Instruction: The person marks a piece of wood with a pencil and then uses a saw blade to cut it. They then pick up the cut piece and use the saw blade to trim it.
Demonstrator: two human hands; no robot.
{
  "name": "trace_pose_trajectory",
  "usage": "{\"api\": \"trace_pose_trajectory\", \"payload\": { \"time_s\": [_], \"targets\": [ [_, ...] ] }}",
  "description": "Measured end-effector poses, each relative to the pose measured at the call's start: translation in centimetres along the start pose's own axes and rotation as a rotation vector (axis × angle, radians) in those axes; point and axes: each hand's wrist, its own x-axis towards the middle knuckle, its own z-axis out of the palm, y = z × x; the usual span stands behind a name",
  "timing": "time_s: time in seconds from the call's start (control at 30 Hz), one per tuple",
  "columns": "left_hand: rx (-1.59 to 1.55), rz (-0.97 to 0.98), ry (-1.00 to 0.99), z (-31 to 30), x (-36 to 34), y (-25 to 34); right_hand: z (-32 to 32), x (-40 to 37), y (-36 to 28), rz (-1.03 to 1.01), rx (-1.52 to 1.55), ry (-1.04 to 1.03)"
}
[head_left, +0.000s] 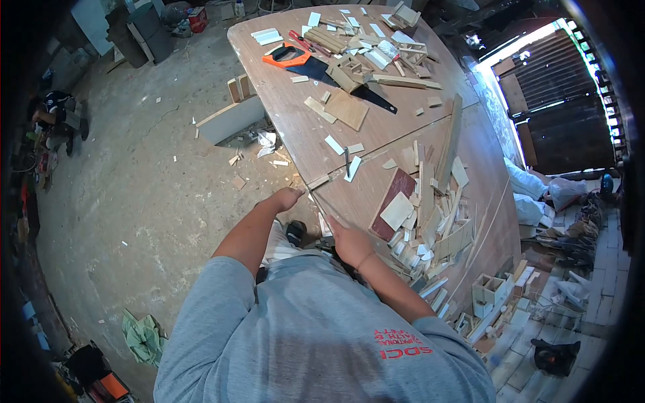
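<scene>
My left hand is closed at the near-left edge of the wooden table, close to a small wood strip lying at the seam. What its fingers hold, if anything, is too small to tell. Along the same edge, nearer my body, my right hand is curled with its fingers toward the table rim; its grip is partly hidden. A dark slim tool lies across white pieces beyond my hands. Right of my right hand are a dark red board and a pale square piece.
An orange-handled handsaw lies farther up the table among many wood offcuts. Another pile of scraps covers the right side. A panel leans beside the table. At far left, a person sits low. Sacks stand at right.
</scene>
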Motion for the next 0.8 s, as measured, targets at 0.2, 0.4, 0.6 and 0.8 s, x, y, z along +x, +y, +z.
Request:
{"api": "trace_pose_trajectory", "payload": {
  "time_s": [0.2,0.4,0.6,0.8],
  "targets": [
    [0.008,-0.150,-0.101,-0.3,1.0,-0.2,4.6,12.6,-1.2,-0.060,0.052,0.155],
    [-0.125,-0.250,-0.251,-1.5,0.3,0.7,3.8,9.2,-1.2,0.011,0.080,0.121],
    [-0.350,-0.386,-0.488,-3.0,-0.7,2.1,1.2,0.3,-1.4,0.047,0.083,-0.015],
    [-0.354,-0.400,-0.496,-3.3,-1.0,2.6,2.2,8.9,-2.0,-0.010,0.024,0.087]
  ]
}}
